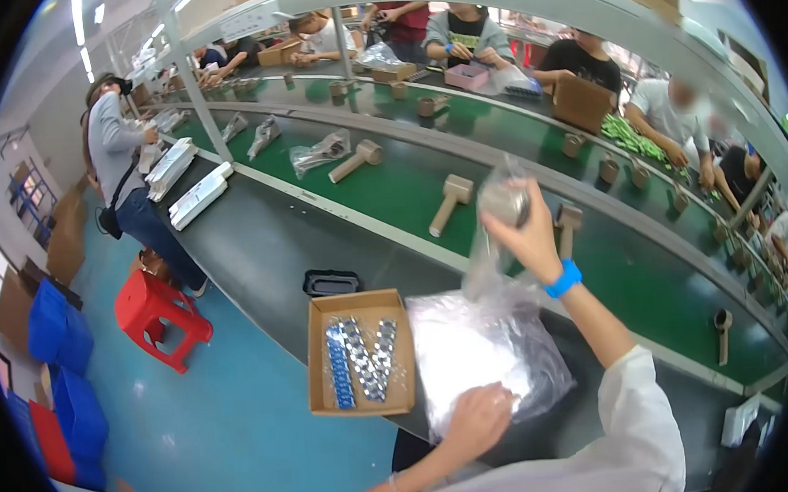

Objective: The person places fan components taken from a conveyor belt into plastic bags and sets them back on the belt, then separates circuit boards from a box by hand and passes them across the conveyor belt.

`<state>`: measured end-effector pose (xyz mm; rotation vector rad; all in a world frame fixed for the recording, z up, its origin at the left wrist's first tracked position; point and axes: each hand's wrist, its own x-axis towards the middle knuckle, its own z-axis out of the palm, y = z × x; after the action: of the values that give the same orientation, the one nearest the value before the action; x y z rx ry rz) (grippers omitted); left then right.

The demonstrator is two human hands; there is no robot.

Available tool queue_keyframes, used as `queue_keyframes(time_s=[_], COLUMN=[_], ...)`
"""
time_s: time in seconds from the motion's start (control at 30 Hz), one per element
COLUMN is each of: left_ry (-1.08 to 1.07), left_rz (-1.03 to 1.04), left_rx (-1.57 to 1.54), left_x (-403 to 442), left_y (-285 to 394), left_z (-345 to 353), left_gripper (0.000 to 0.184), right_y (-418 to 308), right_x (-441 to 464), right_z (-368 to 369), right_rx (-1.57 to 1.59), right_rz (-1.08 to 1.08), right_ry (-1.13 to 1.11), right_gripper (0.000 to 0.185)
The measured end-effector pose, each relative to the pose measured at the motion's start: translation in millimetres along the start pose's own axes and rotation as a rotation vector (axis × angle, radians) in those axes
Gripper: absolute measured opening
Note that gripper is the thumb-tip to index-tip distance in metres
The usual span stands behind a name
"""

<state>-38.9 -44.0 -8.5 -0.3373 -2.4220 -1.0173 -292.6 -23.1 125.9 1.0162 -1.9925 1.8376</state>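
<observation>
My right hand [532, 239], with a blue band on its wrist, is closed round a beige hammer-shaped device in a clear plastic bag [492, 250], held up above the bench. The device's round head sits at my fingers, and the bag hangs below it. My left hand [481, 418] is down on a stack of clear plastic bags [461, 340], its fingers curled against the top one. Left of the stack stands an open cardboard box [316, 366] with blue and silver strips [362, 359] in it. A black tray [331, 282] lies behind the box.
Beyond the bench a green conveyor [391, 193] carries beige devices [452, 205], some of them bagged [320, 152]. White packs [200, 196] lie at the far left. A red stool [161, 316] stands on the floor near a person [122, 153]. Several co-workers sit across the line.
</observation>
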Motion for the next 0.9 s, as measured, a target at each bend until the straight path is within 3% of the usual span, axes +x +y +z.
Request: queue_keyframes(time_s=[0.07,0.17,0.23,0.27,0.3,0.33,0.37,0.4,0.43,0.47,0.57,0.6,0.7,0.8,0.9], left_ry=[-0.23,-0.335,-0.331,-0.197,-0.249,-0.247,-0.284,-0.364,-0.397,-0.409,-0.44,-0.451,-0.485,-0.499,-0.521], left_rz=[0.026,0.0,0.069,0.196,0.338,0.525,0.473,0.201,0.073,0.033,-0.012,-0.022,-0.039,-0.043,-0.051], left_rx=[0.125,0.001,0.023,0.219,0.71,1.181,1.023,0.314,0.055,0.001,-0.062,-0.077,-0.112,-0.161,-0.22], left_x=[-12.7,-20.6,-18.6,-17.7,-38.2,-57.5,-51.2,-22.8,-8.4,-2.8,4.8,5.9,5.5,7.7,5.6], left_y=[-9.0,-17.1,-27.7,-30.5,-49.8,-68.6,-69.9,-65.8,-64.5,-68.8,-79.5,-82.7,-88.1,-86.1,-78.1], left_z=[9.3,14.2,-3.8,7.5,43.6,78.0,68.3,22.6,-5.9,-18.0,-37.6,-41.5,-44.5,-43.3,-39.9], left_gripper=[0.032,0.05,0.05,0.035,0.038,0.042,0.042,0.042,0.042,0.042,0.041,0.041,0.041,0.04,0.04], right_y=[29.0,97.9,132.8,163.7,185.4,193.4,211.4,237.6,252.6,252.0,276.9,252.1,259.2,235.4,216.9], right_x=[60.1,134.1,173.2,185.2,197.1,210.4,218.2,223.6,231.0,241.5,242.8,245.6,249.0,253.4,244.4], right_z=[41.5,114.1,174.0,190.1,202.7,216.3,234.6,257.0,278.8,296.4,341.1,336.5,349.4,329.8,316.4], right_rx=[-0.196,-0.529,-0.819,-0.916,-1.013,-1.185,-1.169,-1.225,-1.263,-1.082,-0.874,-0.869,-0.928,-0.777,-0.617], right_rz=[-0.074,0.068,0.152,0.158,0.165,0.324,0.313,0.096,-0.108,-0.066,0.007,0.279,0.25,0.328,0.068], right_ry=[0.016,-0.145,-0.215,-0.251,-0.287,-0.437,-0.435,-0.2,0.045,-0.053,0.023,-0.244,-0.277,-0.425,-0.362], right_gripper=[0.05,0.059,0.06,0.062,0.064,0.071,0.071,0.071,0.071,0.081,0.084,0.084,0.071,0.073,0.077])
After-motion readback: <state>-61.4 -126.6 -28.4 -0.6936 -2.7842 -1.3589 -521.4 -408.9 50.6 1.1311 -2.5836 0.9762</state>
